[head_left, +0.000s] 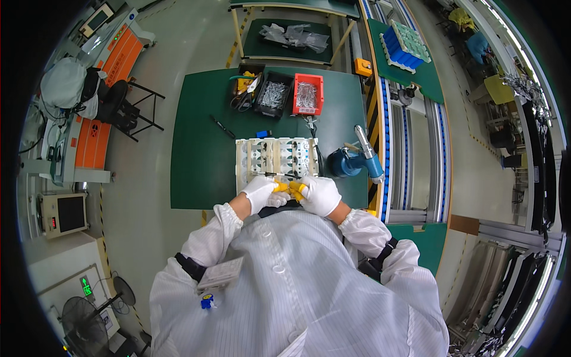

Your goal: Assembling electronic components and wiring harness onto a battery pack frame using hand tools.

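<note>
My left hand [259, 194] and my right hand [321, 195], in white gloves with yellow fingertips, meet at the near edge of a white plastic frame [276, 156]. Their fingers are pinched together, almost touching. Whatever lies between them is too small to make out. Just beyond the fingertips, thin dark wire-like pieces [275, 174] lie across the frame's near side. The frame has rows of round openings and pale strips running away from me.
On the green table [202, 160] are a red bin [321, 98] and a black bin [275, 89] of small metal parts, a bin with tools [245, 89], a black pen [223, 127], a small blue block [263, 134] and a blue power tool [351, 160]. A roller conveyor [410, 154] runs along the right.
</note>
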Demonstrator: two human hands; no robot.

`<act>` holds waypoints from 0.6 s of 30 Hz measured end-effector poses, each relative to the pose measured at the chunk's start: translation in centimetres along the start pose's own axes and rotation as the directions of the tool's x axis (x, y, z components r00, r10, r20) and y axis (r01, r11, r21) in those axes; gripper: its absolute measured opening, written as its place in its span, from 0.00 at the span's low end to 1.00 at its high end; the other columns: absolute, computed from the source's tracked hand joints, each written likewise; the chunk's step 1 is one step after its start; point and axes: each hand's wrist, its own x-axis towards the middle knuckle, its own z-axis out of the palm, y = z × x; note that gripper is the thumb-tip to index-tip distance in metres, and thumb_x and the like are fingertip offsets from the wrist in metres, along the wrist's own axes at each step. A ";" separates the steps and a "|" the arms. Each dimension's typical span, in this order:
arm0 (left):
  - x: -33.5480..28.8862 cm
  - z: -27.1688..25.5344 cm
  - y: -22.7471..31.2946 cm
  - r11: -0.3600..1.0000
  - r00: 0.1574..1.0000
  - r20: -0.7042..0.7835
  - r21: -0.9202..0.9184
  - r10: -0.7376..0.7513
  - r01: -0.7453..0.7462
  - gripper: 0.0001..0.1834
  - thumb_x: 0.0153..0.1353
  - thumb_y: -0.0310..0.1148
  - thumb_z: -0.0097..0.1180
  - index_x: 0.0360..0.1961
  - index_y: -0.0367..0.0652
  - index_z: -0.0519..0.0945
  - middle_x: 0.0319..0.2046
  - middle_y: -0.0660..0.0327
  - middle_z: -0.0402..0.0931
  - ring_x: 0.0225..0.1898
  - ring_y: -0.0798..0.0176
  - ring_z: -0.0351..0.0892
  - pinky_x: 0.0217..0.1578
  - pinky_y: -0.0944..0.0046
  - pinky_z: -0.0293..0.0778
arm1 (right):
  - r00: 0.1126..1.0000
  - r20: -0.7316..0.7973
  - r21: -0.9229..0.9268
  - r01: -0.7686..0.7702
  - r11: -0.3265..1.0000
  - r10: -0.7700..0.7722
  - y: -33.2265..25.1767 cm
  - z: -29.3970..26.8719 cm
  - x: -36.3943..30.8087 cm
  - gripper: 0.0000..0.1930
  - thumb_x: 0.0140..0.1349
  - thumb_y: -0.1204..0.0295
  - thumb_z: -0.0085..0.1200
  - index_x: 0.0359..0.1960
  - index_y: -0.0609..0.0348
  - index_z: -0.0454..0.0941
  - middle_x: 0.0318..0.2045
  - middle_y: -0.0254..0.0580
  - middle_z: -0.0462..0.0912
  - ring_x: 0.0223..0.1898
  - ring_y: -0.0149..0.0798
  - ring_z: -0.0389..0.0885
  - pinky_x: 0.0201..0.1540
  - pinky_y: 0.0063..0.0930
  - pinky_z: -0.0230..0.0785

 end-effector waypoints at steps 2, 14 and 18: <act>0.0 0.2 0.1 0.999 1.000 -0.018 -0.037 -0.018 0.017 0.18 0.74 0.29 0.37 0.55 0.28 0.73 0.38 0.45 0.84 0.27 0.60 0.83 0.29 0.67 0.82 | 0.985 0.082 -0.047 -0.145 0.988 0.149 0.1 0.3 0.0 0.08 0.54 0.69 0.62 0.35 0.55 0.82 0.32 0.40 0.83 0.34 0.47 0.84 0.37 0.37 0.79; -1.3 0.3 0.1 0.483 0.920 -0.040 0.859 0.391 -0.168 0.20 0.59 0.30 0.62 0.53 0.36 0.81 0.42 0.54 0.84 0.34 0.58 0.86 0.34 0.59 0.82 | 0.975 0.054 0.173 -0.223 0.959 0.217 0.5 0.0 -0.9 0.10 0.58 0.67 0.62 0.41 0.51 0.84 0.35 0.40 0.84 0.37 0.46 0.85 0.41 0.37 0.79; -3.0 1.0 1.3 -0.002 0.682 -0.002 1.000 0.731 0.005 0.30 0.46 0.37 0.71 0.54 0.40 0.82 0.63 0.53 0.69 0.63 0.51 0.69 0.61 0.49 0.68 | 0.958 0.124 0.083 -0.270 0.959 0.259 0.5 -0.2 -0.5 0.12 0.58 0.63 0.62 0.40 0.53 0.84 0.36 0.41 0.84 0.38 0.46 0.85 0.41 0.37 0.79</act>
